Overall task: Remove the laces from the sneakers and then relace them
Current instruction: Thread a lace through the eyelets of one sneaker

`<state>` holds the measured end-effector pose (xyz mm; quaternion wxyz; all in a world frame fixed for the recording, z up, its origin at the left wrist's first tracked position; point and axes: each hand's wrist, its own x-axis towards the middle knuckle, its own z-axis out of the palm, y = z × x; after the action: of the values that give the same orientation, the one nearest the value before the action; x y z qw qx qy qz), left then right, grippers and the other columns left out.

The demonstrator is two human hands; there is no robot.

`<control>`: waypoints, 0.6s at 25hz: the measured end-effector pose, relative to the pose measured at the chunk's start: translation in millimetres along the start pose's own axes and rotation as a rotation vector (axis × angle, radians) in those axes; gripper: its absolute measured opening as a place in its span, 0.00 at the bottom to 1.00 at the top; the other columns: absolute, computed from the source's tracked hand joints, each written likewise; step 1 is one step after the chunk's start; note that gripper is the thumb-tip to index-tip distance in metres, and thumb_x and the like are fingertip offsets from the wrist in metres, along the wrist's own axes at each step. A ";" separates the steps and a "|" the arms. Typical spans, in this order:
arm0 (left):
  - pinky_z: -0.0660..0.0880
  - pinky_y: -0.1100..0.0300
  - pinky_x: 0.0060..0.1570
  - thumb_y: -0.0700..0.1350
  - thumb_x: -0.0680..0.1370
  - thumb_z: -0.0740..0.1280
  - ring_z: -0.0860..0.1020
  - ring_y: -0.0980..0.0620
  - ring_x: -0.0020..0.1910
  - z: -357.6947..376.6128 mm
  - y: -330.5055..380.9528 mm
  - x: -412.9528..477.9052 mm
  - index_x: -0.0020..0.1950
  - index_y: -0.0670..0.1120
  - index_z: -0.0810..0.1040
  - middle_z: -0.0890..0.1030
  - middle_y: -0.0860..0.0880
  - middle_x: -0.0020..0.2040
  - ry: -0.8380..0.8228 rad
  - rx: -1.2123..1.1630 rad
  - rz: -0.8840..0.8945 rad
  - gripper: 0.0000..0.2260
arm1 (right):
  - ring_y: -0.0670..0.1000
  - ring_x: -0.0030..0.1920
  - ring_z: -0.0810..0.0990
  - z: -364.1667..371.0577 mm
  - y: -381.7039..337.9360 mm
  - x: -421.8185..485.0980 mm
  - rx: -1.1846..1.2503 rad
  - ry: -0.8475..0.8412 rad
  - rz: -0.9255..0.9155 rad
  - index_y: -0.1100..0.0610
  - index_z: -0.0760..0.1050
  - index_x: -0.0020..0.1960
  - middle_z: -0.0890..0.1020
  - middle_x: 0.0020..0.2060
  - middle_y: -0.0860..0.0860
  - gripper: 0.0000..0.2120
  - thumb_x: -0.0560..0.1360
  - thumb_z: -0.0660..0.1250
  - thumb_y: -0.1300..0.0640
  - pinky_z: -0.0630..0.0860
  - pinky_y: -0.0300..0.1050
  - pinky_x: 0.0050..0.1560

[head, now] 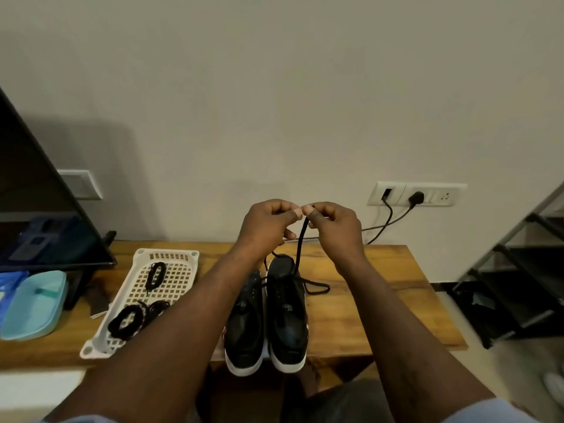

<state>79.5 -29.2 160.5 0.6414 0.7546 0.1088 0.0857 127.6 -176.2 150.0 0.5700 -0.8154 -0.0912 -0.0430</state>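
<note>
Two black sneakers with white soles stand side by side on the wooden table, toes toward me: the left sneaker [245, 319] and the right sneaker [288, 312]. A black lace [300, 239] rises from the right sneaker to my hands, and a loop of it lies on the table at the shoe's right. My left hand [267, 225] and my right hand [334, 225] are raised above the shoes, thumbs meeting, both pinching the lace's top end.
A white perforated tray [180, 271] left of the shoes holds several coiled black laces [126, 322]. A teal lidded box [35, 303] and a dark screen [45, 209] are at far left. Wall sockets with plugged cables [416, 196] are behind; a metal rack [518, 270] stands right.
</note>
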 end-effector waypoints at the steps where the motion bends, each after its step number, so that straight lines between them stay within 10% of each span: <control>1: 0.75 0.60 0.35 0.46 0.81 0.71 0.83 0.52 0.35 2.0 -9.7 3.4 0.52 0.49 0.86 0.87 0.52 0.49 -0.005 0.011 -0.004 0.04 | 0.44 0.46 0.85 4.2 9.4 0.0 0.012 -0.020 0.011 0.48 0.86 0.49 0.87 0.42 0.43 0.07 0.81 0.71 0.49 0.81 0.49 0.50; 10: 0.81 0.57 0.40 0.45 0.78 0.73 0.82 0.58 0.34 11.5 -129.2 4.8 0.43 0.55 0.84 0.84 0.58 0.37 0.009 0.359 -0.110 0.05 | 0.52 0.36 0.82 33.4 117.1 -9.8 -0.252 -0.046 0.114 0.46 0.77 0.54 0.83 0.34 0.52 0.07 0.82 0.66 0.58 0.79 0.51 0.40; 15: 0.78 0.58 0.49 0.55 0.77 0.75 0.82 0.55 0.48 22.6 -156.8 6.2 0.56 0.52 0.83 0.84 0.56 0.48 -0.034 0.599 -0.149 0.12 | 0.50 0.46 0.84 41.4 156.5 -11.3 -0.510 -0.136 0.169 0.46 0.83 0.47 0.85 0.43 0.44 0.05 0.81 0.70 0.53 0.80 0.47 0.45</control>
<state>83.0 -24.9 2.1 0.3966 0.9014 0.1736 -0.0100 146.0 -190.6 -10.6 0.3405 -0.9383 -0.0471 0.0378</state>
